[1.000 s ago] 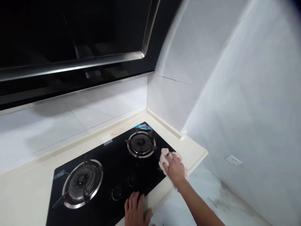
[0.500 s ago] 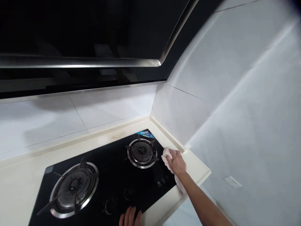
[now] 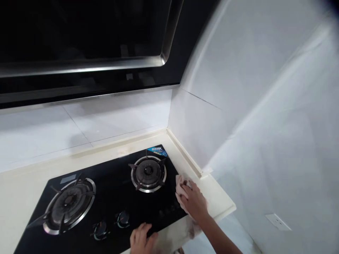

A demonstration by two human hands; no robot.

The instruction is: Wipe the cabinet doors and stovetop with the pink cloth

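Note:
My right hand [image 3: 195, 201] presses a crumpled pale pink cloth [image 3: 181, 187] against the right edge of the black glass gas stove [image 3: 111, 183]. Its fingers are bent over the cloth, part of which hangs down below the wrist near the counter's front edge. At the front of the stove, my left hand [image 3: 141, 239] lies with its fingers stretched out on the glass and holds nothing. Two control knobs, the right knob [image 3: 123, 219] and the left knob [image 3: 100, 230], are just left of it.
The right burner [image 3: 148, 173] and left burner [image 3: 69, 205] carry raised pan supports. A cream counter [image 3: 217, 197] surrounds the stove, with a raised lip along the walls. A black range hood [image 3: 92, 81] hangs above; a wall socket [image 3: 278, 222] is at lower right.
My right hand and the cloth have come slightly nearer along the stove's right edge. More of my left hand shows at the front. The view has shifted, bringing both knobs clearly into sight.

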